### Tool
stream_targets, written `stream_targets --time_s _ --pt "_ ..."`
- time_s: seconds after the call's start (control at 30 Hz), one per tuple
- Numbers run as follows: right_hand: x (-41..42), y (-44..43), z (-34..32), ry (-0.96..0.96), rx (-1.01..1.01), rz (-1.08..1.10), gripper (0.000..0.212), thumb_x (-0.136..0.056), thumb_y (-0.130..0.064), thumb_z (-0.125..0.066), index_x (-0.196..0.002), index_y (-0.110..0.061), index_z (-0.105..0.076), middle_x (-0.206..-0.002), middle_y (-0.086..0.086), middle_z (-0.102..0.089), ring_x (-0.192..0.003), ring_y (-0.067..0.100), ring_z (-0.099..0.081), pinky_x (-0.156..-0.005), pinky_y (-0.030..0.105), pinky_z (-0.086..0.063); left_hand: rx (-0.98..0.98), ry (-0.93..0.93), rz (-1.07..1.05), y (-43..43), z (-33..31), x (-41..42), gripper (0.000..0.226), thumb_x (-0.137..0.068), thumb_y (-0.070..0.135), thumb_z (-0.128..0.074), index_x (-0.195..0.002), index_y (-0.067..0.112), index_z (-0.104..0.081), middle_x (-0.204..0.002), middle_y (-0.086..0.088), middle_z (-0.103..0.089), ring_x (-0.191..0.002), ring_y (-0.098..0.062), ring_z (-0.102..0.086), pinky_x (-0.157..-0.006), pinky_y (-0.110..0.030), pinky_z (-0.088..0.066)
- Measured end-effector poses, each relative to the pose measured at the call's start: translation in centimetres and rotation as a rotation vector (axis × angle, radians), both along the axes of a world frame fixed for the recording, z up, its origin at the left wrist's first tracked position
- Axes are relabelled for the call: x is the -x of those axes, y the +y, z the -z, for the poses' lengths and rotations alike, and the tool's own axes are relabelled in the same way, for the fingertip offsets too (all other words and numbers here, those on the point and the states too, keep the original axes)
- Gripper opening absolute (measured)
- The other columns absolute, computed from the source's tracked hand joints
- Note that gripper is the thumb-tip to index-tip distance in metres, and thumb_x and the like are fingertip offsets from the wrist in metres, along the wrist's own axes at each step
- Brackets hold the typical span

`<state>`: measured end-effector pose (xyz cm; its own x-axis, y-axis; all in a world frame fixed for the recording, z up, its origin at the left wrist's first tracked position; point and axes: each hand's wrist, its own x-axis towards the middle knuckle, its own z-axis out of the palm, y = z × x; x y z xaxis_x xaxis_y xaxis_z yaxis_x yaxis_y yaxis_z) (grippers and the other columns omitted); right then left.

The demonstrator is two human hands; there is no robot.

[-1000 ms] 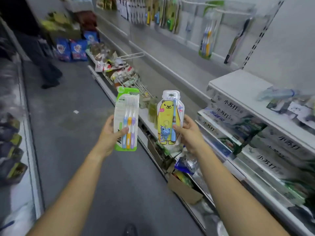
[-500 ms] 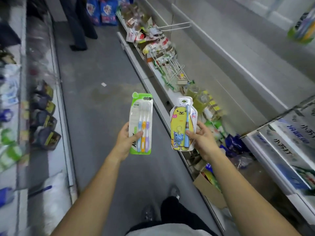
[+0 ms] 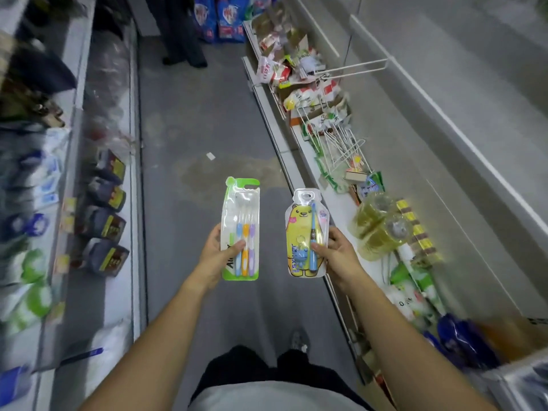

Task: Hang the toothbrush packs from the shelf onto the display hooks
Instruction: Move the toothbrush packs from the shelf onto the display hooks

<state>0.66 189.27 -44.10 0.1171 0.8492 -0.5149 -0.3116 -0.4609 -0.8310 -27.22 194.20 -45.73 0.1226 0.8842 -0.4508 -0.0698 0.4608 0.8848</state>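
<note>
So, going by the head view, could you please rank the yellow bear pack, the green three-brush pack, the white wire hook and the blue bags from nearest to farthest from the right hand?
1. Yellow bear pack: held in the right hand.
2. Green three-brush pack: beside it, in the left hand.
3. White wire hook: up the aisle, sticking out from the right-hand shelving.
4. Blue bags: on the floor at the aisle's far end.

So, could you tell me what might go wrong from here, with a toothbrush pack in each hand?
Both hands are full: the left hand grips the green three-brush pack and the right hand the yellow bear pack, each pinched low, so threading a hang hole onto a hook could be fumbly and a pack may slip. The one mounted hook in view juts into the aisle, a possible snag. Loose wire hooks clutter the low shelf.
</note>
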Motion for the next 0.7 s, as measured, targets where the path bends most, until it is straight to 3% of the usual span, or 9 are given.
stream_targets --time_s 0.3,0.47,0.53,0.6,0.7 --pt "3.7 15.4 2.1 0.009 0.043 -0.043 0.044 -0.091 0.006 -0.067 -0.127 -0.017 -0.058 -0.123 0.013 -0.072 -0.112 0.036 -0.069 -0.097 0.060 -0.053 0.020 0.010 -0.065 14.4 2.9 3.9 0.055 -0.087 0.005 -0.075 -0.136 0.013 -0.051 -0.118 -0.012 -0.073 -0.098 -0.029 -0.074 -0.076 -0.040 -0.064" --pt "6.2 24.0 2.3 -0.003 0.053 0.048 0.044 -0.089 0.005 -0.069 -0.127 -0.011 -0.055 -0.121 0.017 -0.072 -0.111 0.039 -0.069 -0.098 0.064 -0.051 0.035 -0.021 0.032 24.7 3.7 6.3 0.057 -0.085 0.010 -0.077 -0.136 0.016 -0.051 -0.116 -0.006 -0.074 -0.096 -0.023 -0.076 -0.070 -0.034 -0.063" --pt "6.6 27.1 2.2 -0.001 0.040 0.112 0.046 -0.085 0.002 -0.073 -0.125 -0.013 -0.056 -0.121 0.017 -0.072 -0.111 0.040 -0.069 -0.098 0.065 -0.050 0.023 -0.013 0.095 29.1 3.3 6.9 0.067 -0.079 0.021 -0.087 -0.135 0.016 -0.052 -0.116 -0.007 -0.075 -0.098 -0.025 -0.075 -0.073 -0.036 -0.064" --pt "6.8 29.9 1.8 0.017 0.045 0.166 0.055 -0.078 -0.008 -0.082 -0.126 -0.019 -0.058 -0.120 0.015 -0.073 -0.111 0.039 -0.069 -0.098 0.062 -0.052 0.033 -0.003 0.147 33.3 3.0 7.0 0.073 -0.075 0.028 -0.091 -0.135 0.017 -0.052 -0.117 -0.007 -0.075 -0.101 -0.029 -0.074 -0.078 -0.041 -0.064" --pt "6.2 33.6 1.6 0.025 0.041 0.202 0.096 -0.046 -0.038 -0.100 -0.130 -0.017 -0.057 -0.118 0.014 -0.074 -0.108 0.037 -0.071 -0.093 0.057 -0.056 0.029 -0.011 0.200 38.8 2.8 5.9 0.063 -0.081 0.017 -0.084 -0.135 0.016 -0.052 -0.116 -0.009 -0.075 -0.103 -0.032 -0.074 -0.079 -0.043 -0.064"
